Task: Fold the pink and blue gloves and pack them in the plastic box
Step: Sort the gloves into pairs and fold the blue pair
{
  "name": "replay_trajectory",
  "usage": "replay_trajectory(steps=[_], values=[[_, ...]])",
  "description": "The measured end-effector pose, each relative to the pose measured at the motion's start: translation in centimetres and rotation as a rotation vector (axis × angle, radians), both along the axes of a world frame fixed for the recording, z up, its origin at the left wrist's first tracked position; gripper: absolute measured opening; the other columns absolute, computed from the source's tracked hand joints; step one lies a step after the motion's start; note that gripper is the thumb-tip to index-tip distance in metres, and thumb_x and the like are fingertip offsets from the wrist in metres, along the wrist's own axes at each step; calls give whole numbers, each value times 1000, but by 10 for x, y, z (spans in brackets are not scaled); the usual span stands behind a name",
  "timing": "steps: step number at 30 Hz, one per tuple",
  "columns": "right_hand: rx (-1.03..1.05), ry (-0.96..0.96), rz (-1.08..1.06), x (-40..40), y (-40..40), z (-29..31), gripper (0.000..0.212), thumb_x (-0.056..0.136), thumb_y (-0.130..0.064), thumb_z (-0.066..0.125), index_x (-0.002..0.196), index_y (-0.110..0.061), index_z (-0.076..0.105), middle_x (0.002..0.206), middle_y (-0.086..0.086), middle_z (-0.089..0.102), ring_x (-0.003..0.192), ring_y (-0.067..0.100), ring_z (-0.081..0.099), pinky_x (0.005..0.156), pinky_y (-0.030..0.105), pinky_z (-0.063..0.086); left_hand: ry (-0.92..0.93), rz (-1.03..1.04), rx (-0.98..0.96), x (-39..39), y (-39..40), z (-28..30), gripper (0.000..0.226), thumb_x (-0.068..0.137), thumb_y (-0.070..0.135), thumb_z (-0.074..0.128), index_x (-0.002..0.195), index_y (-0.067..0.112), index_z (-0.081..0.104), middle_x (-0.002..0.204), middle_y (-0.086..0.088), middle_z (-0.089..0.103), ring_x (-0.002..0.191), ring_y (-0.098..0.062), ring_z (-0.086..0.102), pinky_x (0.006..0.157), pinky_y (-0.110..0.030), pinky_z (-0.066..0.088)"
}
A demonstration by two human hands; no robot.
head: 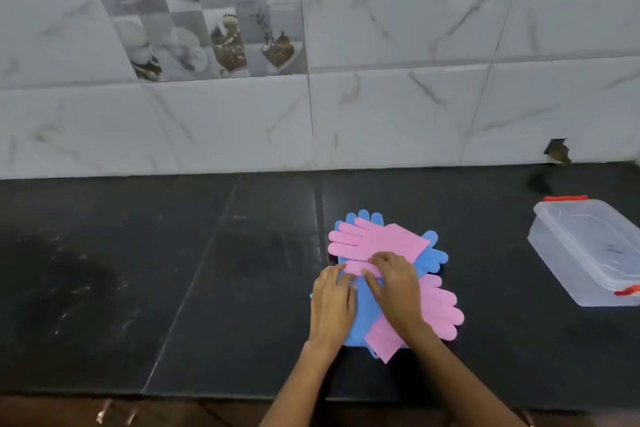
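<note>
A heap of pink and blue gloves lies on the black counter (173, 270). The top pink glove (377, 239) lies flat with its fingers pointing left. A second pink glove (440, 308) points right, and a blue glove (363, 312) lies under them, with more blue fingers (433, 253) showing at the right. My left hand (332, 302) rests on the blue glove, its fingertips at the near edge of the top pink glove. My right hand (394, 281) pinches that same edge with curled fingers. The clear plastic box (585, 250) stands to the right with its lid on and red clips.
A marble-tiled wall (381, 97) runs along the back of the counter. A small dark hole in the wall (557, 151) sits at the far right. The counter's front edge (207, 395) runs just below my forearms.
</note>
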State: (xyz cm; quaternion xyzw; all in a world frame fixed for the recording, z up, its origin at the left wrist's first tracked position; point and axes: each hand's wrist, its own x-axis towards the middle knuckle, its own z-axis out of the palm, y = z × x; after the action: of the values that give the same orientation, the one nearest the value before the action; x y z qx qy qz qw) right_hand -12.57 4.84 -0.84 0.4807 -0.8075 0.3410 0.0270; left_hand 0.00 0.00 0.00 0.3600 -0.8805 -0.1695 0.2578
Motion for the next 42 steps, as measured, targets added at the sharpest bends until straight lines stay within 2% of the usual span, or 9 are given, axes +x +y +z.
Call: replay_trajectory(steps=[10, 16, 22, 26, 29, 32, 36, 39, 42], values=[[270, 84, -56, -24, -52, -2, 37, 85, -37, 62, 115, -16, 63, 110, 3, 65, 99, 23, 56, 90, 33, 36, -68, -61, 101, -33, -99, -19, 48, 93, 8, 49, 140, 16, 44, 129, -5, 53, 112, -22, 47, 94, -28, 41], [288, 55, -23, -34, -61, 5, 22, 89, -26, 55, 103, -18, 70, 101, 1, 66, 93, 20, 56, 83, 29, 34, -59, -119, 100, -47, -116, -12, 17, 82, -4, 53, 79, 2, 69, 82, -10, 66, 77, -24, 52, 69, -36, 47], [-16, -159, -151, -65, -16, 28, 7, 84, -17, 66, 88, -15, 72, 89, -5, 70, 80, 10, 64, 72, 27, 50, 207, -283, -88, -70, -96, 27, 13, 78, -6, 65, 85, 2, 72, 86, -8, 68, 79, -20, 62, 67, -28, 55], [-164, -449, -316, -100, 37, 44, 17, 91, -23, 57, 81, -21, 71, 79, -11, 71, 75, 6, 66, 69, 25, 52, 185, -553, -24, -99, -47, 37, 15, 91, 36, 53, 91, 48, 62, 105, 25, 62, 100, 10, 52, 93, -15, 44], [-114, -818, -392, -122, 69, 46, 42, 93, -47, 44, 87, -17, 72, 81, 0, 75, 71, 12, 71, 63, 28, 55, 145, -927, -236, -111, -1, 34, 19, 90, 14, 55, 96, 19, 73, 109, -3, 71, 100, -13, 66, 82, -26, 55], [93, -1024, -406, -126, 89, 41, 60, 89, -63, 35, 83, -17, 73, 78, 1, 76, 72, 14, 72, 61, 31, 57, 151, -1096, -271, -111, 20, 15, 21, 90, 10, 60, 110, 12, 67, 122, -9, 66, 115, -21, 61, 94, -23, 51], [226, -886, -392, -127, 104, 35, 68, 86, -67, 37, 63, -8, 62, 60, 4, 67, 54, 11, 59, 54, 24, 45, 138, -548, 20, -116, 6, 6, 24, 88, 50, 55, 107, 63, 50, 116, 39, 54, 123, -2, 49, 89, -1, 38], [318, -667, -293, -129, 109, 33, 44, 86, -50, 56, 64, -11, 59, 60, -5, 59, 55, 12, 52, 55, 27, 41, -28, -260, 80, -122, -39, -4, 47, 92, 50, 39, 132, 30, 51, 139, 10, 46, 133, -17, 39, 106, -20, 35], [408, -563, -280, -127, 108, 33, 9, 80, -21, 66, 88, -18, 70, 80, -5, 69, 74, 10, 63, 63, 26, 49, -107, -90, 187, -132, -72, -9, 21, 95, 15, 50, 108, 6, 64, 110, -16, 63, 106, -34, 57, 92, -41, 45]])
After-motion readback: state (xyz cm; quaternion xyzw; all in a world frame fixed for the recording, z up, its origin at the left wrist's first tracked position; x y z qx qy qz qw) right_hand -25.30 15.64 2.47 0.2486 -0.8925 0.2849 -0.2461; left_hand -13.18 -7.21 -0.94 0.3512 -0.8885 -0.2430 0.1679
